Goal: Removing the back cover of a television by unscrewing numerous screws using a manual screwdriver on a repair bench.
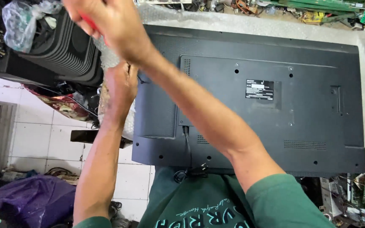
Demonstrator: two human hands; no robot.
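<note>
Setting: cluttered repair bench under bubble wrap (250, 23), white tiled floor (34, 139) to the left.
Television: black flat set (250, 105) lying face down, long axis running left to right, power cord (187, 147) trailing toward the person.
Left hand: (121, 86) touching the television's left edge, fingers curled; what it grips I cannot tell.
Right hand: (106, 21) raised above the upper left corner, clenched on a red-handled tool (87, 20), blurred.
Nearer: left hand, at the edge itself.

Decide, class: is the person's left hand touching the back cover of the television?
Touching. The head view shows the left hand pressed against the upper left edge of the black television back cover, its fingers at the rim with no gap visible.
</note>
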